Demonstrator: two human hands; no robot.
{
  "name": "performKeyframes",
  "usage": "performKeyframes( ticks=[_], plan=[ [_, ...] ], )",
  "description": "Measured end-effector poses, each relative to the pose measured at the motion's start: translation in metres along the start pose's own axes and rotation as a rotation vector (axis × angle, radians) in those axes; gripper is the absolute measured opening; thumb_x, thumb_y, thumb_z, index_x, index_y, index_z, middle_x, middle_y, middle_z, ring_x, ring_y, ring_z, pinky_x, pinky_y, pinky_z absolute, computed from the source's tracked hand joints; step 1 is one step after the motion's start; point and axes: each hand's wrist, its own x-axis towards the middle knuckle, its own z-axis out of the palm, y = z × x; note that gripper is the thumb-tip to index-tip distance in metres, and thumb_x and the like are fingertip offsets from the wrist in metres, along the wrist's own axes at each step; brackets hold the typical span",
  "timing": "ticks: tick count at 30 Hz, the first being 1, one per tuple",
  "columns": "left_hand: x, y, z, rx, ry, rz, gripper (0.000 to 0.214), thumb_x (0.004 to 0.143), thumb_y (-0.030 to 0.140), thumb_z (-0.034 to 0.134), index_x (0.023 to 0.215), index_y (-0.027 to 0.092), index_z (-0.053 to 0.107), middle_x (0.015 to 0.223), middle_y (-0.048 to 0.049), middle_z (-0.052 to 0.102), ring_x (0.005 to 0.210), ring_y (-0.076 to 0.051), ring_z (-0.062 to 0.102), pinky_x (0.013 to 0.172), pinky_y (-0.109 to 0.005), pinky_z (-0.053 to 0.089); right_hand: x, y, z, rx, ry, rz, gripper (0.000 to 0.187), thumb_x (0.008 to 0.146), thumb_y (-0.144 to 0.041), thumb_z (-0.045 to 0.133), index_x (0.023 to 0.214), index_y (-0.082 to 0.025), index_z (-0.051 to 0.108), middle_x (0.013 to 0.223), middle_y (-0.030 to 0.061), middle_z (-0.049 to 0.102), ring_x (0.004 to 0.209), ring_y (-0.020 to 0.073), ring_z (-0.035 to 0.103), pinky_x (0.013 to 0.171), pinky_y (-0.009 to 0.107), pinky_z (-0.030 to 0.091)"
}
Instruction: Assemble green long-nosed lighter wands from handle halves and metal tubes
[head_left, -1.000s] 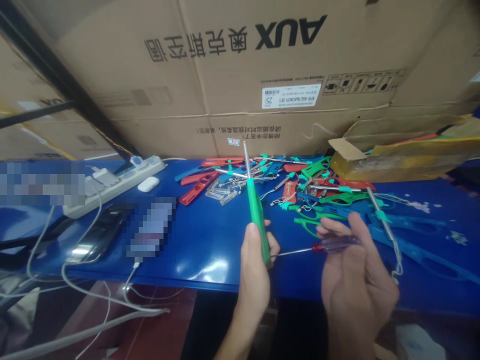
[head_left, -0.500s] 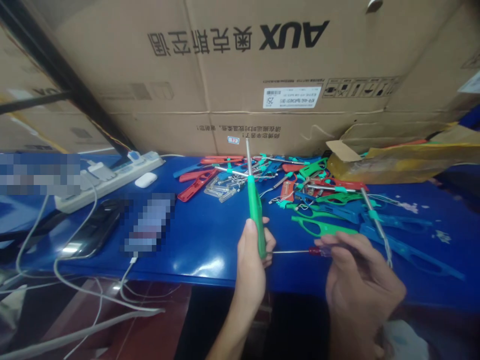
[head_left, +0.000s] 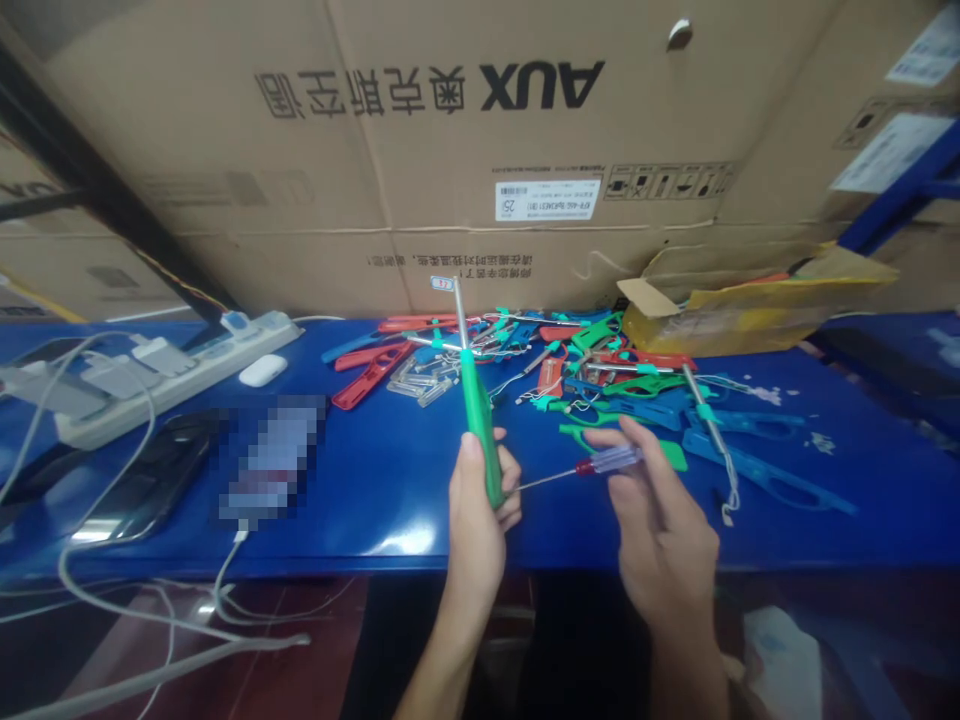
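Upright in my left hand point(head_left: 480, 500) is a green lighter point(head_left: 478, 425) with a long metal tube, my fingers wrapped round its lower handle. My right hand point(head_left: 667, 530) grips a screwdriver point(head_left: 609, 460) by its clear purple handle with a red collar. The screwdriver's thin shaft points left, and its tip meets the lower end of the green handle near my left fingers; the exact contact spot is hidden. Behind my hands lie loose lighter parts: red shells point(head_left: 371, 380), blue shells point(head_left: 780, 480), clear plastic pieces point(head_left: 424, 380) and metal tubes with wires point(head_left: 705, 415).
A large cardboard box point(head_left: 420, 170) stands along the back of the blue table point(head_left: 360, 480). An open taped carton point(head_left: 735, 315) sits at the back right. On the left are a power strip point(head_left: 210, 355), a white earbud case point(head_left: 262, 370), two phones point(head_left: 142, 480) and several white cables.
The camera view has shifted a little. The screwdriver has gone from level to slanting, its handle end now higher. My right fingers have opened out somewhat around its handle.
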Motion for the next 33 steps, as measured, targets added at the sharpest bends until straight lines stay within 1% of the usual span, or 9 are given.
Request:
performKeyframes(
  ticks=[2,6,14,17,19,21,23,27,33],
  plan=[
    [0.000,0.000,0.000,-0.014,-0.002,0.007,0.049,0.099,0.064,0.045,0.108,0.018,0.058,0.063,0.0079,0.039,0.042,-0.004,0.018,0.038,-0.016,0.014,0.000,0.001,-0.001,0.099,-0.065,0.050,0.038,0.093,-0.030,0.066,0.131,-0.029,0.066,0.107,0.0040,0.078,0.094,0.0200,0.074,0.083,0.034,0.060],
    [-0.001,0.000,0.000,0.011,-0.031,-0.006,0.048,0.099,0.065,0.045,0.106,0.019,0.057,0.063,0.0078,0.039,0.043,-0.003,0.019,0.039,-0.015,0.014,-0.003,0.000,0.007,0.268,0.037,0.102,0.008,0.087,-0.029,0.074,0.092,-0.024,0.069,0.082,-0.0017,0.075,0.066,0.0126,0.071,0.063,0.023,0.058],
    [-0.002,0.003,0.000,-0.006,-0.023,-0.024,0.050,0.097,0.066,0.050,0.105,0.017,0.058,0.063,0.0082,0.037,0.044,-0.003,0.018,0.039,-0.015,0.014,0.004,-0.010,-0.003,-0.050,-0.132,0.124,0.037,0.091,-0.041,0.069,0.063,-0.020,0.056,0.048,-0.0063,0.053,0.043,0.0078,0.050,0.046,0.020,0.042],
    [-0.004,0.003,-0.001,0.002,-0.016,-0.012,0.047,0.097,0.063,0.050,0.105,0.017,0.058,0.062,0.0084,0.037,0.044,-0.003,0.018,0.040,-0.015,0.014,0.003,-0.007,-0.012,0.043,-0.257,0.139,0.024,0.098,-0.041,0.058,0.087,-0.021,0.064,0.064,-0.0026,0.066,0.055,0.0113,0.062,0.053,0.021,0.050],
    [-0.004,0.003,-0.001,0.000,-0.004,-0.001,0.046,0.098,0.062,0.050,0.105,0.018,0.057,0.062,0.0085,0.037,0.043,-0.003,0.018,0.039,-0.015,0.013,-0.001,-0.005,-0.011,0.242,-0.333,0.122,0.025,0.102,-0.038,0.051,0.119,-0.024,0.062,0.105,0.0061,0.076,0.091,0.0185,0.073,0.071,0.029,0.060],
    [-0.004,0.003,0.000,-0.012,0.003,-0.003,0.045,0.098,0.062,0.051,0.106,0.018,0.057,0.062,0.0087,0.037,0.043,-0.003,0.017,0.039,-0.015,0.013,-0.005,-0.003,-0.002,0.417,-0.321,0.081,0.032,0.103,-0.033,0.049,0.134,-0.026,0.056,0.122,0.0090,0.073,0.115,0.0235,0.070,0.091,0.041,0.061],
    [-0.003,0.004,0.001,-0.032,0.001,-0.019,0.045,0.096,0.062,0.053,0.106,0.019,0.056,0.062,0.0089,0.037,0.042,-0.003,0.017,0.039,-0.015,0.013,-0.008,-0.003,0.012,0.475,-0.180,0.079,0.033,0.100,-0.028,0.058,0.132,-0.026,0.058,0.101,0.0049,0.079,0.104,0.0233,0.075,0.093,0.043,0.061],
    [-0.003,0.006,0.003,-0.054,-0.016,-0.086,0.047,0.094,0.065,0.056,0.106,0.020,0.055,0.062,0.0091,0.038,0.041,-0.003,0.019,0.039,-0.014,0.016,-0.010,-0.006,0.034,0.399,0.194,0.106,0.048,0.090,-0.022,0.072,0.135,-0.023,0.057,0.077,-0.0012,0.076,0.063,0.0191,0.075,0.060,0.032,0.063],
    [-0.002,0.006,0.006,-0.066,-0.022,-0.094,0.046,0.097,0.065,0.049,0.107,0.020,0.054,0.062,0.0090,0.037,0.042,-0.003,0.019,0.038,-0.014,0.017,-0.003,0.004,0.026,0.474,0.010,-0.007,0.037,0.104,-0.026,0.048,0.139,-0.026,0.059,0.125,0.0103,0.073,0.112,0.0257,0.072,0.095,0.050,0.059]
  ],
)
